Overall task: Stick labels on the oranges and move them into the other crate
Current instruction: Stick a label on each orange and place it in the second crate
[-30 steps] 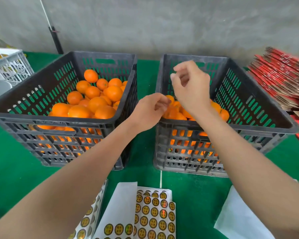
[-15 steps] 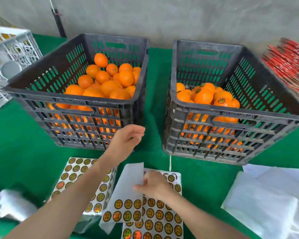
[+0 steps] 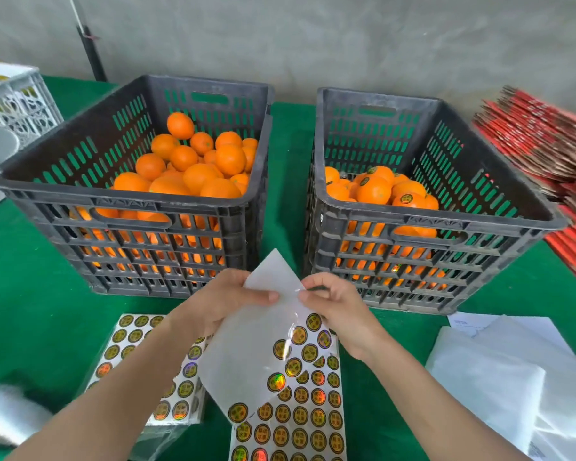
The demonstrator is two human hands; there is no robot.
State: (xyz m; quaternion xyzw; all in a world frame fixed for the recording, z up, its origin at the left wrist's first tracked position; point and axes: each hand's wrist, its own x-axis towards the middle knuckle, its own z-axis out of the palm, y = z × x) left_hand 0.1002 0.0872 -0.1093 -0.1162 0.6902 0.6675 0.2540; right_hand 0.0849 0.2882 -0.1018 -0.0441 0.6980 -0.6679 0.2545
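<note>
Labels first: I have the label sheet (image 3: 256, 341) lifted off the bench (image 3: 47, 311) in front of the two crates, most of its upper part already bare backing. My left hand (image 3: 223, 304) pinches its upper left, thumb on top. My right hand (image 3: 333, 307) pinches at the top right edge, where something small and dark sits between the fingertips. That is probably a label coming off, though it is too small to be sure.

To do this well, I would keep the left hand's pinch firm so the backing stays taut. I would peel slowly at a low angle and touch only the label's rim, so the glue stays clean for the fruit.

Unlabelled oranges (image 3: 197, 174) are heaped in the left crate (image 3: 130, 201), nearly to its rim at the front. The right crate (image 3: 439, 224) holds a lower pile of labelled oranges (image 3: 376, 191), round stickers showing on several. By my reckoning plenty of work remains.

A full sheet (image 3: 300, 427) lies on the bench under the held one, and another sticker sheet (image 3: 127, 341) lies to its left. Spent backing papers (image 3: 499, 377) lie to the right. Stacked red cartons (image 3: 546, 141) sit beyond the right crate, and a white crate (image 3: 17, 101) stands at far left.
</note>
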